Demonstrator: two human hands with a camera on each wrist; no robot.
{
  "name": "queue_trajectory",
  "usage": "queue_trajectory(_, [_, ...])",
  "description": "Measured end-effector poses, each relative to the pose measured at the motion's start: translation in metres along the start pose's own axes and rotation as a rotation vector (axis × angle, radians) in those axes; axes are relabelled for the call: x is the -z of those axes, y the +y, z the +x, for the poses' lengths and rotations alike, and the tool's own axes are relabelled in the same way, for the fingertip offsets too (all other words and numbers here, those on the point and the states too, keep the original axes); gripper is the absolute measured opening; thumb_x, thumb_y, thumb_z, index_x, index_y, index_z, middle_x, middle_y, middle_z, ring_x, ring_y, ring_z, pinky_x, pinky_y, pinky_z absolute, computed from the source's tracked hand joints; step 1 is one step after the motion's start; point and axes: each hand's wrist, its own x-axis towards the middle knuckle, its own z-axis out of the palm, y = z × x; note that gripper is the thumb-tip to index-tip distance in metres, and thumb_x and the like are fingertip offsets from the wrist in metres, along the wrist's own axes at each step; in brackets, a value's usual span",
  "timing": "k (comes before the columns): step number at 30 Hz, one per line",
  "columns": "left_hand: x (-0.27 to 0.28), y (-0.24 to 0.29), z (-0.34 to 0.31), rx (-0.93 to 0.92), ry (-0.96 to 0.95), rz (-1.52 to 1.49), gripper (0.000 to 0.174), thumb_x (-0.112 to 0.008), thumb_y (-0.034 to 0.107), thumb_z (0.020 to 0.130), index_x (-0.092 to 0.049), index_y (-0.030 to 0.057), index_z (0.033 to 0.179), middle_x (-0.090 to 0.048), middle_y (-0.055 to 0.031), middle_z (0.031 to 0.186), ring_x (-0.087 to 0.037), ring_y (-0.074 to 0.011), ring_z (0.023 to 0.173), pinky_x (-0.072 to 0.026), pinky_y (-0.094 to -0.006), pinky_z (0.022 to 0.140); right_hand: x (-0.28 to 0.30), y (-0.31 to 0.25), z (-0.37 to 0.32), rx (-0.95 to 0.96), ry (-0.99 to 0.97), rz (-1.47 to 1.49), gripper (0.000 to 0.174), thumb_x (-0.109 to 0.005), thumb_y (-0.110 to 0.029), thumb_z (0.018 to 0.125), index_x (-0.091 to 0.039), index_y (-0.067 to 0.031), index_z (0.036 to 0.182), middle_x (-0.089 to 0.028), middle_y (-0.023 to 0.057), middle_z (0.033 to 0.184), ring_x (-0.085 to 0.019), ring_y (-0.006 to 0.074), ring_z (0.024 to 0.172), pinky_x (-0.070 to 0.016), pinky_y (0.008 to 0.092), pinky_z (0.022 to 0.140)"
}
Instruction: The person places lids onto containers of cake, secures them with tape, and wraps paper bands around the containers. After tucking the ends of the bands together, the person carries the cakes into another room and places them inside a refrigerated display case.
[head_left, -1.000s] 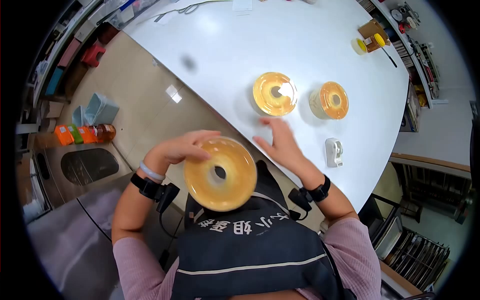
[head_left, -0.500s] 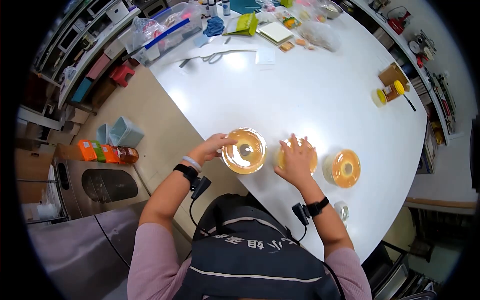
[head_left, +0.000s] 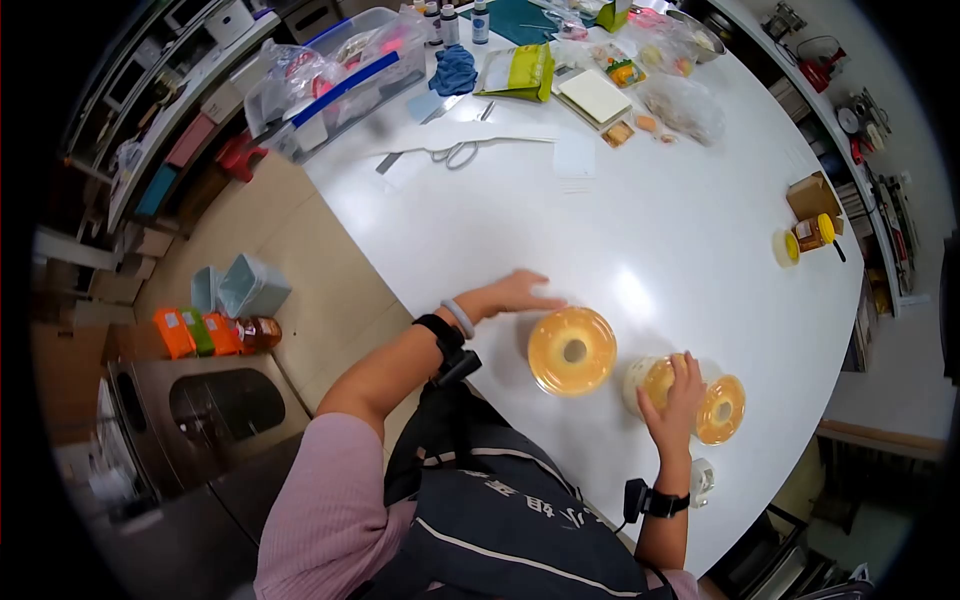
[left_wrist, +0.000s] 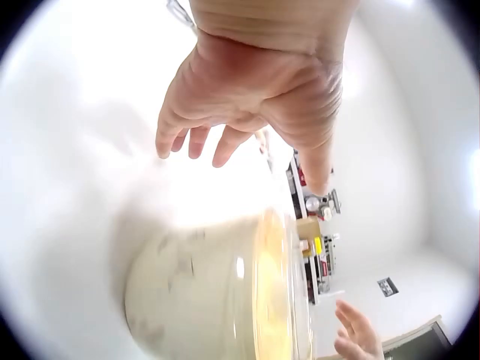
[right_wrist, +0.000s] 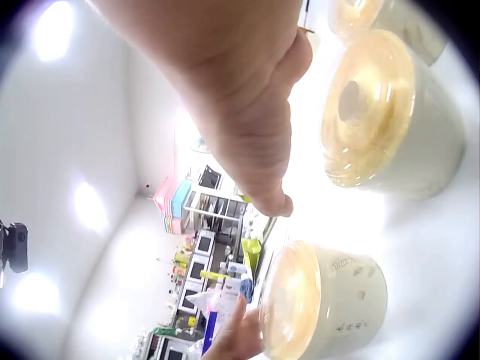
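Observation:
Three ring-shaped golden cakes in round clear-lidded tubs stand on the white table. Just past the rim of the left cake (head_left: pixel 560 372), my left hand (head_left: pixel 515 292) hovers with its fingers extended and nothing in them. In the left wrist view that hand (left_wrist: pixel 255 97) is apart from the tub (left_wrist: pixel 195 292), whose pale side carries faint printing. My right hand (head_left: pixel 678 402) overlaps the middle cake (head_left: pixel 654 380) in the head view, fingers spread over its lid. In the right wrist view a gap shows between that hand and the tub (right_wrist: pixel 367 120). The right cake (head_left: pixel 732 402) stands close beside the middle one.
A white tape dispenser (head_left: pixel 703 484) sits near the table's front edge. Scissors (head_left: pixel 458 154), a plastic bin (head_left: pixel 345 85), a green bag (head_left: pixel 515 72) and a blue cloth (head_left: pixel 454 70) lie at the back. A yellow-lidded jar (head_left: pixel 815 232) stands far right.
The left cake, held by my left hand over the lap, came onto the table, and that hand let go. My right hand reached the cakes. The head view has shifted too.

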Motion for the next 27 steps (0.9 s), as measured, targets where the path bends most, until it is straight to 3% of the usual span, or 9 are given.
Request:
queue_trajectory(1, [0.032, -0.004, 0.006, 0.001, 0.079, -0.029, 0.065, -0.065, 0.048, 0.073, -0.053, 0.0015, 0.116, -0.042, -0.0206, 0.126, -0.039, -0.0308, 0.118, -0.0323, -0.0367, 0.099, 0.003, -0.011, 0.002, -0.001, 0.083, 0.042, 0.059, -0.068, -0.023, 0.070, -0.043, -0.0055, 0.121, -0.035, 0.0172, 0.132, -0.031, 0.0353, 0.123, -0.0239, 0.0533, 0.098])
queue_trajectory(3, [0.088, -0.065, 0.046, -0.187, 0.435, 0.154, 0.058, -0.066, 0.046, 0.072, -0.055, 0.0026, 0.109, -0.051, -0.0189, 0.114, -0.047, -0.0336, 0.107, -0.0367, -0.0390, 0.094, 0.007, -0.035, 0.001, -0.062, 0.146, 0.070, 0.053, -0.067, -0.017, 0.070, -0.046, -0.0045, 0.117, -0.039, 0.0170, 0.128, -0.036, 0.0349, 0.119, -0.0284, 0.0491, 0.097])
queue_trajectory(7, [0.214, -0.124, 0.082, -0.127, 0.862, 0.462, 0.041, -0.060, 0.014, 0.074, -0.052, 0.0046, 0.112, -0.052, -0.0136, 0.115, -0.046, -0.0318, 0.109, -0.0386, -0.0390, 0.091, 0.011, -0.087, 0.006, -0.154, 0.221, 0.140, 0.039, -0.064, -0.003, 0.072, -0.051, -0.0008, 0.108, -0.048, 0.0167, 0.116, -0.046, 0.0321, 0.110, -0.0372, 0.0388, 0.093])
queue_trajectory(9, [0.252, -0.141, 0.089, -0.162, 1.009, 0.866, 0.039, -0.054, 0.006, 0.074, -0.051, 0.0043, 0.113, -0.051, -0.0140, 0.117, -0.044, -0.0309, 0.112, -0.0378, -0.0393, 0.092, 0.009, -0.113, 0.011, -0.163, 0.255, 0.123, 0.032, -0.062, 0.001, 0.072, -0.054, -0.0008, 0.103, -0.050, 0.0153, 0.112, -0.049, 0.0304, 0.106, -0.0408, 0.0370, 0.089])
queue_trajectory(13, [0.288, -0.141, 0.094, -0.069, 0.736, 0.947, 0.031, -0.051, 0.004, 0.076, -0.054, 0.0045, 0.107, -0.054, -0.0137, 0.112, -0.050, -0.0294, 0.107, -0.0400, -0.0400, 0.088, 0.006, -0.148, 0.021, -0.194, 0.260, 0.089, 0.025, -0.065, -0.001, 0.070, -0.060, -0.0038, 0.094, -0.057, 0.0119, 0.104, -0.054, 0.0286, 0.097, -0.0441, 0.0361, 0.081])
queue_trajectory(17, [0.306, -0.140, 0.106, 0.081, 0.297, 1.189, 0.013, -0.052, 0.008, 0.078, -0.056, 0.0075, 0.090, -0.059, -0.0109, 0.097, -0.060, -0.0253, 0.088, -0.0462, -0.0420, 0.072, -0.003, -0.155, 0.027, -0.100, 0.292, 0.070, 0.020, -0.065, 0.000, 0.070, -0.061, -0.0039, 0.088, -0.060, 0.0111, 0.094, -0.058, 0.0276, 0.087, -0.0458, 0.0353, 0.075])
queue_trajectory(21, [0.300, -0.145, 0.090, -0.058, 0.348, 0.929, 0.024, -0.056, 0.018, 0.079, -0.052, 0.0035, 0.097, -0.055, -0.0160, 0.102, -0.055, -0.0331, 0.095, -0.0456, -0.0452, 0.077, 0.002, -0.162, 0.031, -0.053, 0.313, 0.065, 0.019, -0.065, -0.001, 0.070, -0.060, -0.0033, 0.088, -0.061, 0.0105, 0.090, -0.058, 0.0273, 0.081, -0.0467, 0.0332, 0.070])
queue_trajectory(25, [0.292, -0.167, 0.095, -0.050, 0.532, 1.026, 0.039, -0.058, 0.019, 0.076, -0.045, 0.0032, 0.109, -0.050, -0.0165, 0.109, -0.050, -0.0344, 0.104, -0.0466, -0.0441, 0.080, 0.007, -0.157, 0.020, -0.093, 0.335, 0.045, 0.016, -0.065, -0.002, 0.070, -0.060, -0.0049, 0.085, -0.061, 0.0074, 0.085, -0.059, 0.0250, 0.078, -0.0473, 0.0324, 0.067])
queue_trajectory(27, [0.296, -0.155, 0.094, 0.050, 0.383, 1.143, 0.037, -0.058, 0.019, 0.076, -0.047, 0.0028, 0.108, -0.050, -0.0181, 0.109, -0.050, -0.0345, 0.102, -0.0478, -0.0424, 0.079, 0.011, -0.150, 0.010, -0.126, 0.347, 0.017, 0.015, -0.065, -0.003, 0.071, -0.060, -0.0053, 0.084, -0.062, 0.0070, 0.084, -0.059, 0.0245, 0.076, -0.0474, 0.0319, 0.065])
